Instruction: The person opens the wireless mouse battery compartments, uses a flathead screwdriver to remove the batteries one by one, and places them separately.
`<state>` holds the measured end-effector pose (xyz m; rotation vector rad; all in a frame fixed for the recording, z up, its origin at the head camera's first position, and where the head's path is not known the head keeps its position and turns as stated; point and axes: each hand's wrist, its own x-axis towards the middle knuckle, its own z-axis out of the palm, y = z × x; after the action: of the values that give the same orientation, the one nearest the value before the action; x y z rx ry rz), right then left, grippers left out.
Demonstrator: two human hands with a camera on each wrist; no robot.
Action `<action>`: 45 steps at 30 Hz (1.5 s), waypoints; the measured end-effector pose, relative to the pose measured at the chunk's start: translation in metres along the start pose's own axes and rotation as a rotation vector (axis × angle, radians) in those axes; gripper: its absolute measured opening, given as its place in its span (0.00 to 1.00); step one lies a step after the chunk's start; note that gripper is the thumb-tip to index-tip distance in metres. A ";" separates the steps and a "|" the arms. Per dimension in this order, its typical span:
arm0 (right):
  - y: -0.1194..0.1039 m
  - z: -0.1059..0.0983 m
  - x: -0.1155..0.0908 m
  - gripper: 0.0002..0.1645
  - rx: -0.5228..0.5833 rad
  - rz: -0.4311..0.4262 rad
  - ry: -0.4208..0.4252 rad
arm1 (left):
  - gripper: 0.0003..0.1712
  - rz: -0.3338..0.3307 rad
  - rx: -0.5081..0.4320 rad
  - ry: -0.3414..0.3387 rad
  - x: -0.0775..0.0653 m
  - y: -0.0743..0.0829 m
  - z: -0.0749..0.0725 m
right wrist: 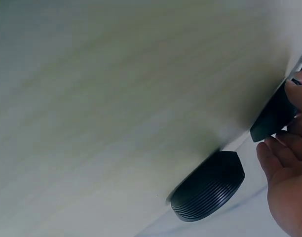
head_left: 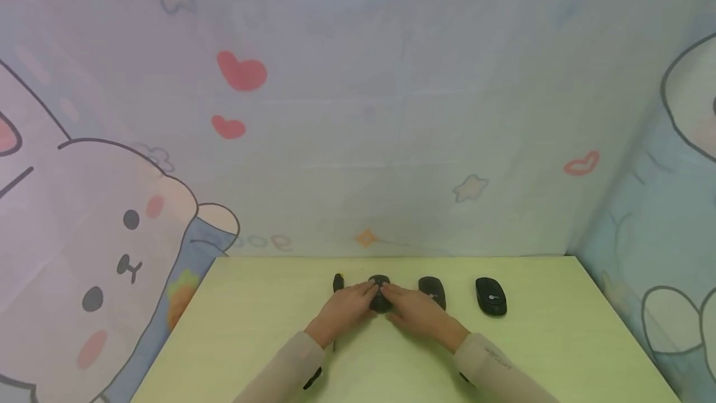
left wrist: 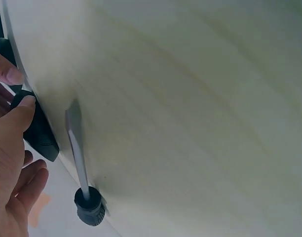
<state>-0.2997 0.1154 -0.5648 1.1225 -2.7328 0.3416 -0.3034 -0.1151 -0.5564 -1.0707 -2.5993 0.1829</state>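
A black computer mouse (head_left: 380, 303) lies on the table between both hands. My left hand (head_left: 348, 306) holds its left side; in the left wrist view the thumb rests on the dark body of the mouse (left wrist: 40, 131). From the other side my right hand (head_left: 416, 313) grips the same mouse (right wrist: 273, 116), thumb at its near side and the other fingers beyond it. A flat-blade screwdriver (left wrist: 79, 158) with a black handle lies beside the left hand, partly hidden by it in the head view. Close to the right hand sits a second black mouse (head_left: 431, 288), partly covered by that hand.
Farther right on the pale yellow table (head_left: 559, 328) is a third black mouse (head_left: 491, 296). A printed cloth backdrop (head_left: 358, 111) with a cartoon rabbit and hearts rises behind the table and along its sides.
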 end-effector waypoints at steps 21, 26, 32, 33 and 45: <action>0.008 0.008 0.006 0.30 -0.100 -0.047 0.041 | 0.33 -0.002 -0.151 -0.063 0.004 -0.002 0.008; 0.007 0.005 0.006 0.29 -0.205 -0.113 0.074 | 0.32 -0.014 -0.184 -0.073 0.003 0.001 0.006; 0.009 0.006 0.004 0.28 -0.259 -0.161 0.101 | 0.31 -0.016 -0.196 -0.080 0.003 0.003 0.005; 0.010 0.007 0.004 0.28 -0.250 -0.160 0.100 | 0.31 -0.018 -0.203 -0.083 0.003 0.003 0.005; 0.012 0.002 0.004 0.26 -0.029 -0.097 0.083 | 0.24 -0.021 -0.257 0.016 0.000 0.002 0.001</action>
<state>-0.3108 0.1206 -0.5678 1.2010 -2.5928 0.3266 -0.3023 -0.1141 -0.5577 -1.1213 -2.6701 -0.1682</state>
